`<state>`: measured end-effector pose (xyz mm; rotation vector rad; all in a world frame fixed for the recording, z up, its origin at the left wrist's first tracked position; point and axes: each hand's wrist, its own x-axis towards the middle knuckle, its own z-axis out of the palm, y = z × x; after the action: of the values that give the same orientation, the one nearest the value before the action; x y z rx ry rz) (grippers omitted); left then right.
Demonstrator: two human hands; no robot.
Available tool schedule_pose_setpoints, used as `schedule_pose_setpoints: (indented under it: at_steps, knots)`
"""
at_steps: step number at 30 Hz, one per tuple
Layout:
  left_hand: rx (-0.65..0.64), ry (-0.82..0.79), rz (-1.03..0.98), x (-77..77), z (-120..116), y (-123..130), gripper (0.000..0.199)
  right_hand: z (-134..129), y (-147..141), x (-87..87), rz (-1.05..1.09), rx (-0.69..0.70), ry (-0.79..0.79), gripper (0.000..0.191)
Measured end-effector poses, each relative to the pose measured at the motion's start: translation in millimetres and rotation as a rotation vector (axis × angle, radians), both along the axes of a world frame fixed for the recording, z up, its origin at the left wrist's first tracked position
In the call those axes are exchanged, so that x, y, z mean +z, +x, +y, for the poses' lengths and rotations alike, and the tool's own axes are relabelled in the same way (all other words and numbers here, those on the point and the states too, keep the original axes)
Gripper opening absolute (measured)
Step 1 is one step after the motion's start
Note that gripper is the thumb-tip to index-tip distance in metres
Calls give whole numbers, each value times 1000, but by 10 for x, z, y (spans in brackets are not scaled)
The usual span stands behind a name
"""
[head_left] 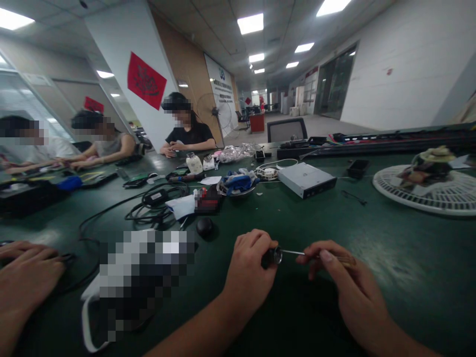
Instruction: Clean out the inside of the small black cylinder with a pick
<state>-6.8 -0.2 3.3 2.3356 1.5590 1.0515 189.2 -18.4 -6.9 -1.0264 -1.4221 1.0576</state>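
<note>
Near the front middle of the table, my left hand (pixel 250 265) is closed around a small dark cylinder (pixel 277 255) with a shiny, glass-like round end facing right. My fingers cover most of it. To its right, my right hand (pixel 344 282) grips a screwdriver (pixel 293 252) with a thin metal shaft and a brownish handle partly hidden by the fingers. The shaft points left, and its tip is at or very close to the cylinder's round end; I cannot tell if it touches. Behind my left hand lies a black rounded object (pixel 204 227), perhaps a computer mouse.
Another person's hand (pixel 29 277) rests at the left edge. Cables (pixel 148 208), a blue-and-white cloth bundle (pixel 238 182), a silver disc drive (pixel 307 179) and a white fan grille (pixel 427 191) lie on the green table (pixel 390 258). Several people sit across, at the left.
</note>
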Motion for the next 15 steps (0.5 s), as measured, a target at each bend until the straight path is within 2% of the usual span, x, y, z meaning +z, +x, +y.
schedule_pose_setpoints:
  at_steps: [3, 8, 13, 15]
  knots:
    - [2, 4, 11, 10, -3, 5, 21, 2, 6, 17, -34, -33, -22, 33]
    - [-3, -1, 19, 17, 8, 8, 22, -13, 6, 24, -13, 27, 16, 31]
    - [-10, 9, 24, 9, 18, -1, 21, -28, -8, 57, -65, -38, -20, 31]
    - [-10, 1, 22, 4, 21, -2, 23, -30, -7, 62, -64, -6, -30, 33]
